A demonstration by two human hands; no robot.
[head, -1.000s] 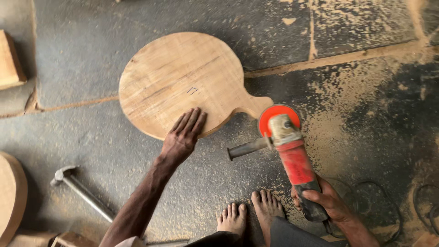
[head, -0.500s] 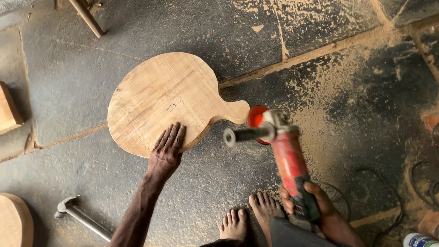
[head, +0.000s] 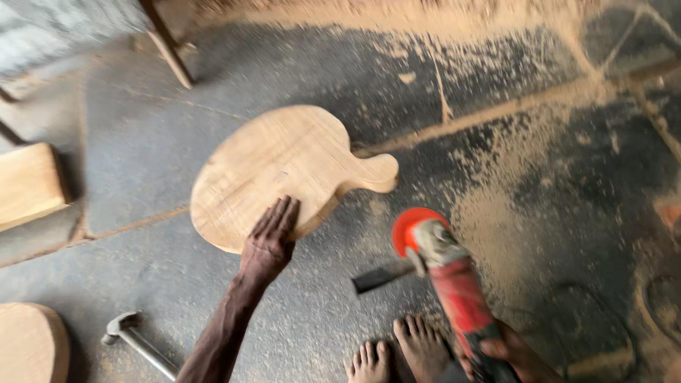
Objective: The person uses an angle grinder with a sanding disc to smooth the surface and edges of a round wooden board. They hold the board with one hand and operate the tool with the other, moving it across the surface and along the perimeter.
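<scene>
Grinder [head: 443,273] drawn back, pale round paddle-shaped board [head: 287,174]

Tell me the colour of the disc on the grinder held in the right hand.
Bright orange-red; the disc shows best in the head view, on the grinder.

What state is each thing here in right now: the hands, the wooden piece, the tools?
Round pale wooden board with a short handle: flat on the floor, bare wood.
Left hand: open, palm pressed on the board's near edge.
Right hand: gripping the grinder's rear handle.
Red angle grinder with an orange disc: lifted clear of the board, disc apart from the wood.
Steel claw hammer: lying on the floor, untouched.
Grey stone floor: dusted with sawdust.
</scene>
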